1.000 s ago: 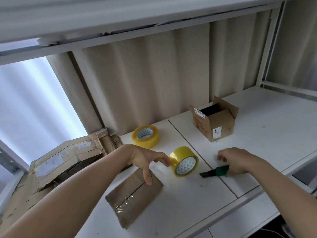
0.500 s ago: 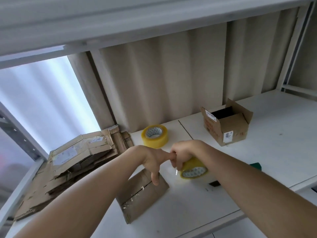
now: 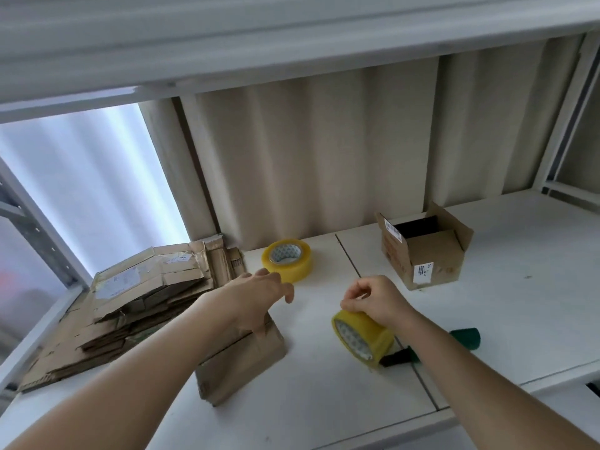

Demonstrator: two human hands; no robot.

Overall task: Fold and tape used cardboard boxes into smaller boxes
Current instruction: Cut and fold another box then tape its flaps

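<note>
Just beneath the right hand point(image 3: 373, 300), an upended tape roll point(image 3: 362, 337).

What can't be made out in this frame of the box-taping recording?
All from the head view:
- Loose tape end: the right hand pinches at the upright yellow tape roll; its curled fingers hide any strip.
- Green-handled cutter: the right forearm covers its middle.
- Labels on the open brown cardboard box: print too small to read.
- Flat brown cardboard parcel: the left hand covers its far end.
</note>
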